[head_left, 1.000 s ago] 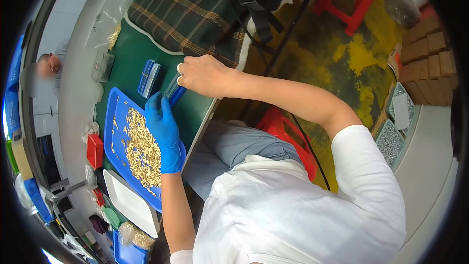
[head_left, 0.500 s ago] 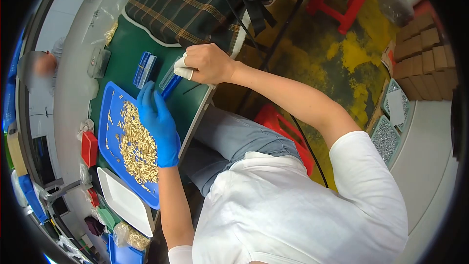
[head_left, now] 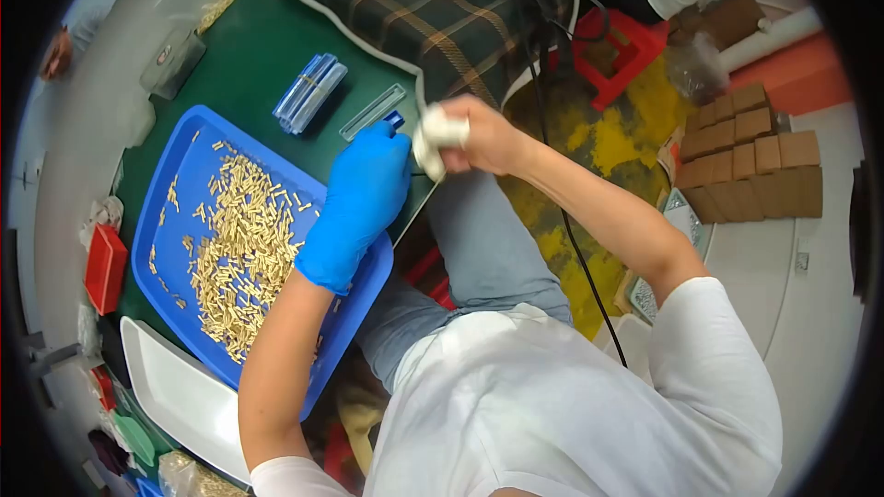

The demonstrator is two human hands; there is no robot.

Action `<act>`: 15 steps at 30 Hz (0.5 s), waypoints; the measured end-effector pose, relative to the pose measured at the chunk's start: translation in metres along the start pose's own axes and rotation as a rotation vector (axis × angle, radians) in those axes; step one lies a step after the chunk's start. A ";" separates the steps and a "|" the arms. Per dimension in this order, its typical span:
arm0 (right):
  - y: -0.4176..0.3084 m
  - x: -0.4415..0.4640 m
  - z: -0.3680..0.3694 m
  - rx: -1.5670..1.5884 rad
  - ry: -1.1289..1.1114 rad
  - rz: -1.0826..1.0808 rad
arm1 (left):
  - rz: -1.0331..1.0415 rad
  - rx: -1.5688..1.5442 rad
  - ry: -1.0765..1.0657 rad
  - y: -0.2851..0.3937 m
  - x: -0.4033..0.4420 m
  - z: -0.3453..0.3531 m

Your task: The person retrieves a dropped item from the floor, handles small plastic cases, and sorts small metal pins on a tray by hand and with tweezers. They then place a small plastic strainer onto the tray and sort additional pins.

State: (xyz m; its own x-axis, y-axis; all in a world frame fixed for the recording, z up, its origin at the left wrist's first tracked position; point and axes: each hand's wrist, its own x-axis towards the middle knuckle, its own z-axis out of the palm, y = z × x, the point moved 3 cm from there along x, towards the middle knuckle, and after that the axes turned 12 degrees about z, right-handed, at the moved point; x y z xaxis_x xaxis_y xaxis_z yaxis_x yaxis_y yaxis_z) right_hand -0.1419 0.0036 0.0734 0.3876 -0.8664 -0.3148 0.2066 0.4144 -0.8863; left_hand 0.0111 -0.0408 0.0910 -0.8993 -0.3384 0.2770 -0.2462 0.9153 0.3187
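Blue-gloved L hand [head_left: 370,179], wrist over blue tray [head_left: 364,285] & fingers just past it, grips sm. blue pc [head_left: 394,118], only end showing; R hand [head_left: 477,136], white covers [head_left: 446,131] on some fingers, is well off tray, curled & blurred, can't tell if holding anything. Blue bundle [head_left: 310,94] lies just beside tray, clear case [head_left: 372,112] bit farther; brass pcs [head_left: 241,258] inside.

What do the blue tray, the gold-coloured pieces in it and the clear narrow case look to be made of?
Blue tray: probably moulded plastic, smooth with slight sheen; its colour is even, its corners rounded.
Gold-coloured pieces: likely metal, perhaps brass or plated; yellow tone, pale highlights.
Clear narrow case: apparently hard transparent plastic, smooth; the green tabletop shows through.
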 end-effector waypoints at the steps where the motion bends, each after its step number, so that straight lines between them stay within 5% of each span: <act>1: 0.003 -0.011 0.018 -0.209 -0.229 0.214 | 0.030 -0.036 0.040 -0.001 -0.003 0.000; 4: 0.068 -0.026 0.045 -0.484 -0.667 0.887 | 0.038 0.016 0.009 -0.011 -0.007 0.008; 6: 0.142 -0.018 0.025 -1.154 -0.813 1.154 | 0.073 0.044 -0.035 -0.009 -0.007 0.012; 11: 0.266 0.054 -0.053 -1.816 -0.937 1.016 | 0.054 -0.040 -0.121 -0.004 -0.004 -0.007; 14: 0.337 0.055 -0.071 -1.106 0.237 0.877 | 0.084 -0.126 -0.190 -0.001 -0.009 -0.015; 15: 0.347 0.050 -0.067 -1.050 0.245 0.875 | 0.100 -0.126 -0.230 0.000 -0.007 -0.014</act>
State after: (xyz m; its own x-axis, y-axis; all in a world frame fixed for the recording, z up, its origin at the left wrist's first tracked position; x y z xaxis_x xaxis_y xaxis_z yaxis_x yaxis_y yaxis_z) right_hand -0.1110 0.0852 -0.2729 -0.1492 -0.5081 -0.8483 -0.8259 0.5357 -0.1757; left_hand 0.0226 -0.0412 0.1016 -0.9788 -0.1766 0.1042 -0.1187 0.9025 0.4140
